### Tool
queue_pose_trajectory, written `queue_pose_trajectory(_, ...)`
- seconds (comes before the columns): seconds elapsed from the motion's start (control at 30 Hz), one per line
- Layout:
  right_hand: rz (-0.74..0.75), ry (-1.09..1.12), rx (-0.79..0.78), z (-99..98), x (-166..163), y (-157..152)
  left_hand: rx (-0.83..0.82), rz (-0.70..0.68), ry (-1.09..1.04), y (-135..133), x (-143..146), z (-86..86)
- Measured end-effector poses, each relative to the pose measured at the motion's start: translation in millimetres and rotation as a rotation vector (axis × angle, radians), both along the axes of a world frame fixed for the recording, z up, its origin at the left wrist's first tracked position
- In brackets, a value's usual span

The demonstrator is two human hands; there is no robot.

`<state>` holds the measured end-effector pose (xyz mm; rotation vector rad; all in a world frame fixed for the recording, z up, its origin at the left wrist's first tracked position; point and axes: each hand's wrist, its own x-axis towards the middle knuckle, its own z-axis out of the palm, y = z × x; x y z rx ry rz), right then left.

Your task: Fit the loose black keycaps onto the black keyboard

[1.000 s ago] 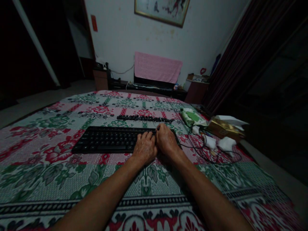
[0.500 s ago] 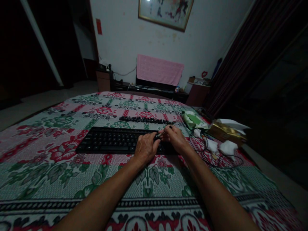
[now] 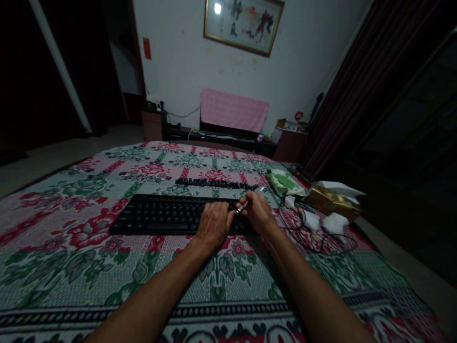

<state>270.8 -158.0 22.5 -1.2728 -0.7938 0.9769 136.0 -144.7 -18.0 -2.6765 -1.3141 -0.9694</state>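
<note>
A black keyboard [image 3: 164, 215] lies on a floral bedspread [image 3: 89, 257]. My left hand [image 3: 213, 223] rests palm down on the keyboard's right part, its fingers curled onto the keys. Just to its right, my right hand [image 3: 257, 213] pinches a thin metal tool [image 3: 247, 202], tip pointed down at the keys by my left fingers. Beyond the keyboard a row of loose black keycaps [image 3: 214, 184] lies on the spread.
Right of the keyboard lie a green and white packet [image 3: 284, 183], a gold box [image 3: 330, 199], white wads [image 3: 333, 222] and a black cable [image 3: 307, 233]. Across the room stand a pink-draped unit [image 3: 233, 109], a low cabinet [image 3: 152, 125] and dark curtains.
My right hand lifted off the keyboard's top edge and shifted right, now showing the thin metal tool in its pinch. My left hand stayed on the keys. The view tilted up slightly.
</note>
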Motion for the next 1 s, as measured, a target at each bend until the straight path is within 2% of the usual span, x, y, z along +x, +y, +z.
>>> queue_pose_trajectory(0.1, 0.046, -0.093, -0.069, 0.0, 1, -2, 0.057, 0.0, -0.049, 2, -3, 1.0)
queue_pose_trajectory(0.2, 0.223, -0.229, -0.174, -0.6, 0, -7, 0.087, -0.019, -0.088, 3, -5, 2.8)
queue_pose_trajectory(0.27, 0.318, -0.277, -0.172, -1.1, 1, -9, 0.098, -0.033, -0.086, 2, -6, 3.1)
queue_pose_trajectory(0.5, 0.41, -0.404, -0.224, 4.9, 6, -14, 0.108, -0.069, -0.007, 2, -5, -0.9)
queue_pose_trajectory(0.63, 0.354, -0.486, -0.258, 7.6, 3, -15, 0.099, -0.099, 0.021, 3, -5, -1.1)
queue_pose_trajectory(0.73, 0.293, -0.523, -0.222, 5.1, 15, -5, 0.07, -0.054, -0.005, 3, -6, -1.8)
queue_pose_trajectory(0.87, -0.006, -0.625, -0.188, -4.3, 59, 27, -0.011, -0.003, 0.043, 3, -7, -6.1)
queue_pose_trajectory(0.93, -0.152, -0.744, -0.266, -12.2, 85, 47, -0.03, 0.003, 0.065, 3, -8, -8.4)
queue_pose_trajectory(1.0, -0.238, -0.875, -0.36, -21.3, 109, 63, -0.03, 0.0, 0.072, 2, -7, -9.8)
